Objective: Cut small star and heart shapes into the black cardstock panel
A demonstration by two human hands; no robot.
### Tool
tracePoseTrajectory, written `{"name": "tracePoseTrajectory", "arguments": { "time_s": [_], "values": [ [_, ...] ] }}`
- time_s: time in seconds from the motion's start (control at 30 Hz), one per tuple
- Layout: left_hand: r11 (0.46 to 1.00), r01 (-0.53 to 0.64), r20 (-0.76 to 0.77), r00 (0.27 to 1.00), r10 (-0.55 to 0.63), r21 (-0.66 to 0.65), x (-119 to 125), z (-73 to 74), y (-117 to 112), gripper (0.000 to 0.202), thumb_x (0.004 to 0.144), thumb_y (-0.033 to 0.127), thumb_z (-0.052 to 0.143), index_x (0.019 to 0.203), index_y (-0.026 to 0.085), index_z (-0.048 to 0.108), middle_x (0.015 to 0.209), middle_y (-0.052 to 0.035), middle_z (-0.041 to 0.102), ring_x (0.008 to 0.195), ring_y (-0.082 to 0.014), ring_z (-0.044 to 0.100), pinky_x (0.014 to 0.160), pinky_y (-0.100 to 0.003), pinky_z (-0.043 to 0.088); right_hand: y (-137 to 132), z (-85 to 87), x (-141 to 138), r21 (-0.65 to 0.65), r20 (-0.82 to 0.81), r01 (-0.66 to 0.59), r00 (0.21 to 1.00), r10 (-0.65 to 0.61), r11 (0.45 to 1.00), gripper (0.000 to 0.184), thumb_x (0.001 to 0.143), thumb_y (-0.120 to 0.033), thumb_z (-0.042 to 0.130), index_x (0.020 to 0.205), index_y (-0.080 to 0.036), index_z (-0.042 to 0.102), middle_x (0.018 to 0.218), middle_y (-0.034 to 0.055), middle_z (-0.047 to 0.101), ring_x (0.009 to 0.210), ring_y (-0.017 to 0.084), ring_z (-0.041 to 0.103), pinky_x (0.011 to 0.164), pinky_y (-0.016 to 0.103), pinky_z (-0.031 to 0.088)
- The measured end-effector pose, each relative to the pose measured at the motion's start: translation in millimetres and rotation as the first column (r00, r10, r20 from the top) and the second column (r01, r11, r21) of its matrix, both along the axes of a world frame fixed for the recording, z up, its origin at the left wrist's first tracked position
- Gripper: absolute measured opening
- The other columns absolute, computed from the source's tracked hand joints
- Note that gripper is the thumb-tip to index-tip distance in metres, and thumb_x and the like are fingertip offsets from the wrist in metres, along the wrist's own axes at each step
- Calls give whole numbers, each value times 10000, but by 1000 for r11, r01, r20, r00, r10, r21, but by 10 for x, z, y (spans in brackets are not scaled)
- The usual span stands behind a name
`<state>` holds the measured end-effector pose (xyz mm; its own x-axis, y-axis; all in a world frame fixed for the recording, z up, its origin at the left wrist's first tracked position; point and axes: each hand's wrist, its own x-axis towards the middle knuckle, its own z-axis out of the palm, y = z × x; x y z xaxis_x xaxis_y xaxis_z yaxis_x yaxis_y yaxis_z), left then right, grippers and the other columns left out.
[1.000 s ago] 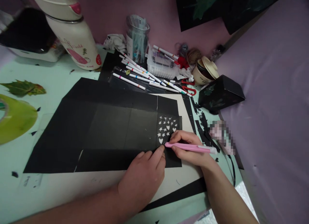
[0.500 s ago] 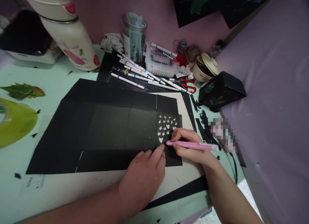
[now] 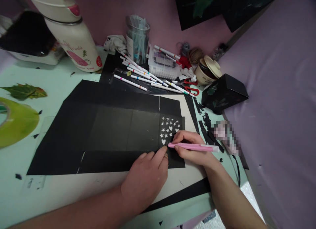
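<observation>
My right hand (image 3: 191,145) grips a pink craft knife (image 3: 190,146) like a pen, its tip low against a black sheet of card (image 3: 111,130). Small star and heart cutouts (image 3: 168,128) show white in the card's right-hand panel, just beyond the tip. Flat on the card's lower edge, my left hand (image 3: 148,173) presses it down with outstretched fingers, the index fingertip close to the knife tip. The blade itself is too small to make out. Beneath the card lies a pale board (image 3: 172,186).
Behind the card lie several white-barrelled pens (image 3: 140,72) and red-handled scissors (image 3: 192,87). A black box (image 3: 224,94) and black paper scraps (image 3: 207,123) are to the right. At left stand a bottle (image 3: 76,46) and a yellow-green tape roll (image 3: 19,123), near a leaf (image 3: 24,91).
The whole view has shifted slightly. My right hand and the knife remain at nearly the same spot on the card, and my left hand still presses it.
</observation>
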<state>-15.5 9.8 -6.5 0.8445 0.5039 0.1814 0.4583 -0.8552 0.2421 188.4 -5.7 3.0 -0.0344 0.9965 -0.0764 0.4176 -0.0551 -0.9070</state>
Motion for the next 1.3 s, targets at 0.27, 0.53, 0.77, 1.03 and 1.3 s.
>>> {"name": "tracePoseTrajectory", "arguments": {
  "time_s": [0.27,0.53,0.77,1.03,1.3],
  "values": [
    [1000,-16,20,1000,16,-2,0,-4,-4,264,858,143,521,1075,115,668,1194,-97,652,756,-203,647,662,-373,547,7,-3,-16,22,29,-6,1000,5,1000,90,727,-114,591,716,-202,576,745,11,620,678,152,572,610,269,448],
    [1000,-11,31,999,10,6,5,9,21,262,869,136,495,1062,113,670,1190,-103,652,766,-196,649,670,-357,543,28,24,-13,6,32,11,999,-11,1000,104,725,-125,595,673,-198,542,698,-1,584,636,137,527,573,257,413],
    [1000,-4,61,998,3,13,-2,0,26,245,873,139,489,1035,107,671,1175,-96,660,769,-194,652,665,-352,543,-10,-14,11,45,-18,96,995,-95,994,86,760,-130,595,707,-198,589,682,-12,602,617,130,541,553,241,413],
    [999,6,114,993,-10,36,-16,-52,14,236,884,131,474,1027,92,658,1199,-120,652,801,-211,662,681,-365,549,-66,101,-105,102,19,398,916,-402,912,70,854,-273,614,845,-214,649,696,-15,660,595,127,585,540,223,455],
    [1000,-17,169,986,15,7,-8,-100,17,187,866,146,502,972,121,653,1155,-101,663,773,-217,662,670,-382,565,-298,35,-508,252,248,505,791,-560,825,54,830,-256,621,824,-204,612,709,-2,649,631,149,604,570,247,471]
  ]
}}
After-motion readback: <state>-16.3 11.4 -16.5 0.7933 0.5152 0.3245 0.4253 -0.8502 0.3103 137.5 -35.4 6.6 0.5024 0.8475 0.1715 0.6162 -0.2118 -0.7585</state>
